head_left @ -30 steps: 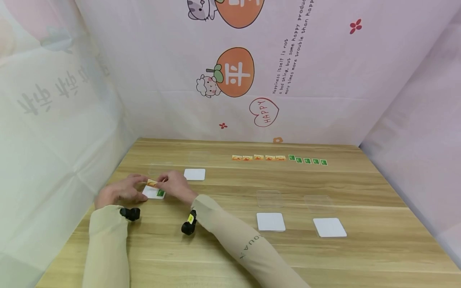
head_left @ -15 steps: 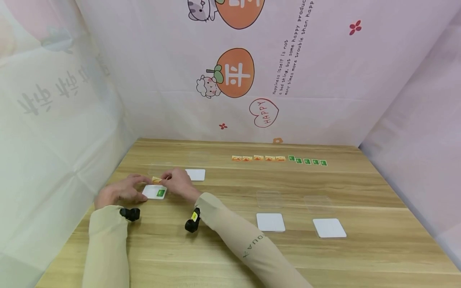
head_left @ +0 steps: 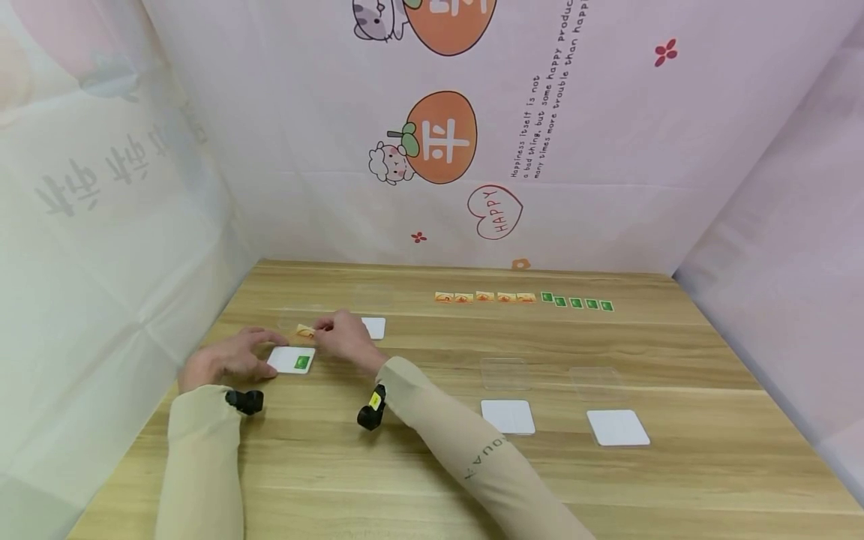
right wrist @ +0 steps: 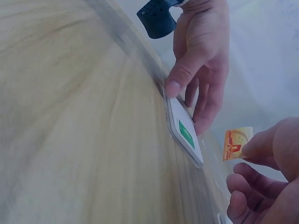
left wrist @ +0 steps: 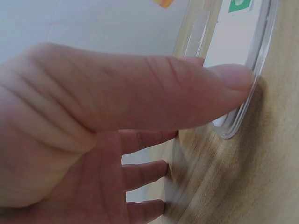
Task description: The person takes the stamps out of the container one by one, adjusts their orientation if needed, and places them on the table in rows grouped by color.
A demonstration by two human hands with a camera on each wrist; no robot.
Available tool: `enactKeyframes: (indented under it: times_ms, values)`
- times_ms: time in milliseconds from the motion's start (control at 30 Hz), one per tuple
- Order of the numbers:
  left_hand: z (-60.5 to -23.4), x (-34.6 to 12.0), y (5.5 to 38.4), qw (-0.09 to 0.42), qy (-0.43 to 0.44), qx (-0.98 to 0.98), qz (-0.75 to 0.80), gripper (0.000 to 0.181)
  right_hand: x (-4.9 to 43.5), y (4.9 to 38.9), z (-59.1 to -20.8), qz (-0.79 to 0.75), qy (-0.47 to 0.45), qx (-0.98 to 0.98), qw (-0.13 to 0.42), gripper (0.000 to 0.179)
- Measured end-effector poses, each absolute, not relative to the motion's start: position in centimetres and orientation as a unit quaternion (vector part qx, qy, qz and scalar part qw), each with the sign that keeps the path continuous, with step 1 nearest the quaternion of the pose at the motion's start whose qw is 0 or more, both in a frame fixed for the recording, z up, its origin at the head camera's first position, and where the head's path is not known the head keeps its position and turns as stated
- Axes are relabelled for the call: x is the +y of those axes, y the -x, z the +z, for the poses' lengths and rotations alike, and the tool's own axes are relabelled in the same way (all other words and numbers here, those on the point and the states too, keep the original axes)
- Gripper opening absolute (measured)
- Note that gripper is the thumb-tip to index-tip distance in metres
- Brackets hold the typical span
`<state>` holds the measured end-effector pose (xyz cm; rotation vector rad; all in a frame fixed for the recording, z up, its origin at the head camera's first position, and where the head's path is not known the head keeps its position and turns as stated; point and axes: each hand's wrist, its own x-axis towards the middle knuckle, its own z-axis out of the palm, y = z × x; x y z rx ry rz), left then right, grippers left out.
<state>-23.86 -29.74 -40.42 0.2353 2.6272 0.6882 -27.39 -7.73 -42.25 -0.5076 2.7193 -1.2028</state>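
Note:
My left hand (head_left: 232, 356) grips the edges of a flat white box (head_left: 282, 359) with clear plastic sides, thumb on the near corner and a fingertip on the far edge. A small green sticker (head_left: 301, 362) lies on the box's right part; the right wrist view shows the same green sticker (right wrist: 186, 134). Just beyond the box's far right corner, my right hand (head_left: 347, 342) pinches an orange sticker (right wrist: 235, 143) between thumb and index finger. That sticker is held raised, apart from the box. The right hand's other fingers are loosely curled.
Behind my right hand lies another white box (head_left: 374, 328), partly hidden. Two more, a white box (head_left: 508, 417) and a white box (head_left: 617, 427), lie to the right, with clear lids (head_left: 505, 373) behind them. Rows of orange stickers (head_left: 484, 297) and green stickers (head_left: 576, 304) line the back.
My right hand has moved right and slightly away from me with the orange sticker, from over the box's far edge to beyond its far right corner. The left hand has stayed put.

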Motion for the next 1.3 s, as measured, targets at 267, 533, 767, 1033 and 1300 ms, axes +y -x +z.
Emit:
enactKeyframes:
  times_ms: [267, 533, 767, 1033, 1300]
  values:
    - [-40.3, -29.7, 23.8, 0.205, -0.086, 0.946, 0.236, 0.060, -6.9, 28.1, -41.9, -0.389, 0.179, 0.901, 0.063, 0.018]
    - [-40.4, -29.8, 23.8, 0.209, -0.082, 0.944, 0.243, 0.058, -6.1, 29.0, -41.5, -0.364, 0.178, 0.912, 0.069, 0.017]
    - [-40.4, -29.7, 23.7, 0.213, -0.075, 0.937, 0.267, 0.060, -5.0, 29.5, -41.0, -0.368, 0.191, 0.908, 0.068, 0.012]
    - [-40.4, -29.7, 23.7, 0.213, -0.077, 0.935, 0.272, 0.059, -4.1, 29.9, -40.9, -0.380, 0.185, 0.904, 0.068, 0.006]
    - [-40.4, -29.8, 23.7, 0.215, -0.078, 0.934, 0.275, 0.059, -3.4, 30.3, -40.7, -0.389, 0.165, 0.904, 0.073, 0.004]
